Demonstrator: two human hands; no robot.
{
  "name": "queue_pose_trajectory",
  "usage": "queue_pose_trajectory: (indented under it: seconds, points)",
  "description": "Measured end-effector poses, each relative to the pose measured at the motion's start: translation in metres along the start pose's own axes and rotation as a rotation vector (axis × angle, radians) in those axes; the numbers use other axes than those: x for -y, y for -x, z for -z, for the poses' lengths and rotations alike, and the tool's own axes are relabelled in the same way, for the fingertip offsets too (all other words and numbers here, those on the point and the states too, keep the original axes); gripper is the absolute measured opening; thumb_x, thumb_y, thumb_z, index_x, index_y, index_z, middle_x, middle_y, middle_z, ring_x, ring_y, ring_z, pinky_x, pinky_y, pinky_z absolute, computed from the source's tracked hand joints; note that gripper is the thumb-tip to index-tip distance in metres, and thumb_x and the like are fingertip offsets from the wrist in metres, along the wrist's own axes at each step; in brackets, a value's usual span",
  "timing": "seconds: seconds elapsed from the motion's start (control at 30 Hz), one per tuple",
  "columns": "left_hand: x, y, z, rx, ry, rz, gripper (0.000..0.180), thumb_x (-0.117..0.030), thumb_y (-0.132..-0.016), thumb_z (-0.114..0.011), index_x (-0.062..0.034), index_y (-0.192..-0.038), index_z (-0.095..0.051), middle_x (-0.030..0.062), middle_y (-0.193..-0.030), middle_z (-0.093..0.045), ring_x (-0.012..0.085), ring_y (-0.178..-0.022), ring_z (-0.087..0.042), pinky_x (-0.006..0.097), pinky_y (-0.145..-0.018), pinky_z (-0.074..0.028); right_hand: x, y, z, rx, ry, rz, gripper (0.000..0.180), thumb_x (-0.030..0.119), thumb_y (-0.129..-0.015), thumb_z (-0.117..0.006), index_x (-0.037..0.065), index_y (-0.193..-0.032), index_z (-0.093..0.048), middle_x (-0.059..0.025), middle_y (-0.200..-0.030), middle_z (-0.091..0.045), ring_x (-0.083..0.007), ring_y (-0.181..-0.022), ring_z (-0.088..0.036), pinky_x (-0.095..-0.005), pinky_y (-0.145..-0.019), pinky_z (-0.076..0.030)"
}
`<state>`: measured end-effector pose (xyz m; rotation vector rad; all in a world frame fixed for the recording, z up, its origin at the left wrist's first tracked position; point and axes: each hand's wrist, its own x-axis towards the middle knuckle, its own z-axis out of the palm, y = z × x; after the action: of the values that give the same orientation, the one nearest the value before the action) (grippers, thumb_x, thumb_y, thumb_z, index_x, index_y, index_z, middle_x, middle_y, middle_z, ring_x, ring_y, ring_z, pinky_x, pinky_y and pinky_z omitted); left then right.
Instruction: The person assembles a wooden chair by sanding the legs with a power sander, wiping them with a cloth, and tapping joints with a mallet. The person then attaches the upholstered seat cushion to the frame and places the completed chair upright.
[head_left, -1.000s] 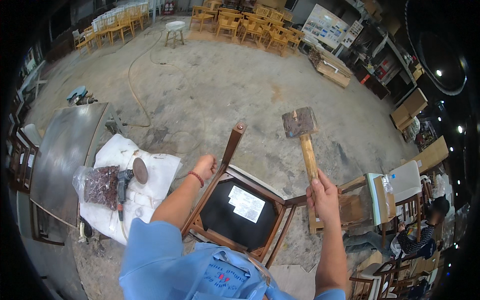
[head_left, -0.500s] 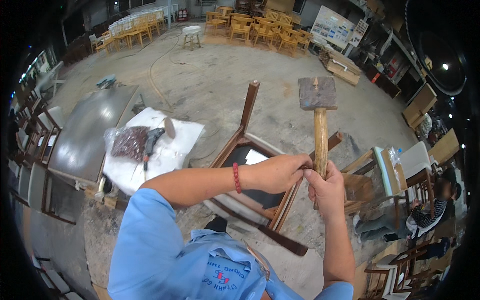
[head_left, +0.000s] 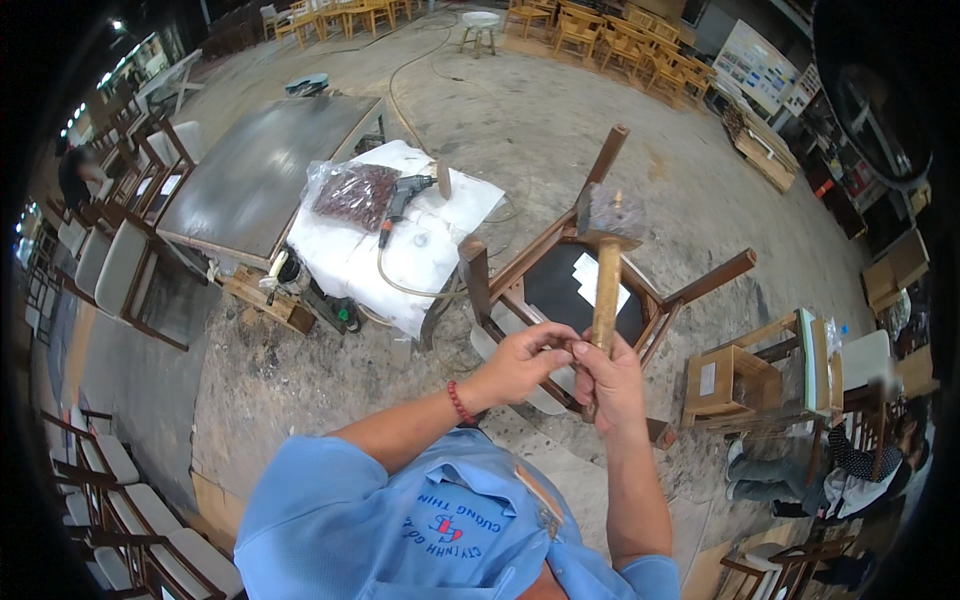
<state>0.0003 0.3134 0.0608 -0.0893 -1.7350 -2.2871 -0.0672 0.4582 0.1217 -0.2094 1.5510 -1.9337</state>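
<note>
Mallet (head_left: pixel 606 285): in right hand (head_left: pixel 611 385), handle running away from the body, blocky head at the far end. In view it overlaps the upturned chair (head_left: pixel 533 242); can't read the gap between them.

Right hand wraps the handle near its lower end, grip closed, thumb along the near side. Left hand (head_left: pixel 525 362) sits just beside it, fingers curled, thumb and index tips at the right thumb. Can't tell whether it pinches something small. Red bead bracelet (head_left: pixel 461 401) on left wrist.

Chair lies seat-down in front of the person, brown legs pointing up, black underside panel (head_left: pixel 550 278) showing, white paper labels (head_left: pixel 586 270) on it, partly behind the mallet.

Left of chair: white sheet (head_left: pixel 440 262) over a low support, carrying a power tool with a round disc (head_left: pixel 400 200) and a clear bag of dark reddish-brown bits (head_left: pixel 352 195). Metal-topped table (head_left: pixel 275 165) beyond, adjoining.

Right: open cardboard box (head_left: pixel 715 382) on the floor; a seated person (head_left: pixel 868 475) near the edge, face blurred.

Far side: white-topped stool (head_left: pixel 480 22), light wooden chairs (head_left: pixel 578 35), display board (head_left: pixel 755 62).
</note>
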Motion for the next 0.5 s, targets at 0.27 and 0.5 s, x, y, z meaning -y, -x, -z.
queue_pose_trajectory:
  seconds: [0.27, 0.5]
  points:
    - [-0.006, -0.034, 0.160, -0.447, -0.368, -0.092, 0.031, -0.022, -0.099, -0.058, -0.0016, -0.121, -0.062, 0.0023, -0.105, -0.065, 0.0046, -0.071, -0.051, 0.021, -0.062, -0.043, 0.002, -0.006, -0.007, 0.140, -0.128, -0.068, 0.025, 0.025, -0.101, -0.047, 0.003, -0.112, -0.048, -0.0073, -0.079, -0.053, -0.0112, -0.050, -0.049, -0.0253, -0.040, -0.039]
    - [0.010, -0.053, 0.170, -0.250, 0.113, 0.149, 0.033, -0.024, -0.100, -0.056, -0.0041, -0.125, -0.061, 0.0012, -0.124, -0.060, -0.0005, -0.058, -0.041, 0.016, -0.045, -0.032, 0.009, 0.008, 0.007, 0.104, 0.100, 0.021, 0.026, 0.023, -0.100, -0.050, 0.002, -0.115, -0.049, -0.0060, -0.076, -0.053, -0.0113, -0.053, -0.053, -0.0258, -0.041, -0.042]
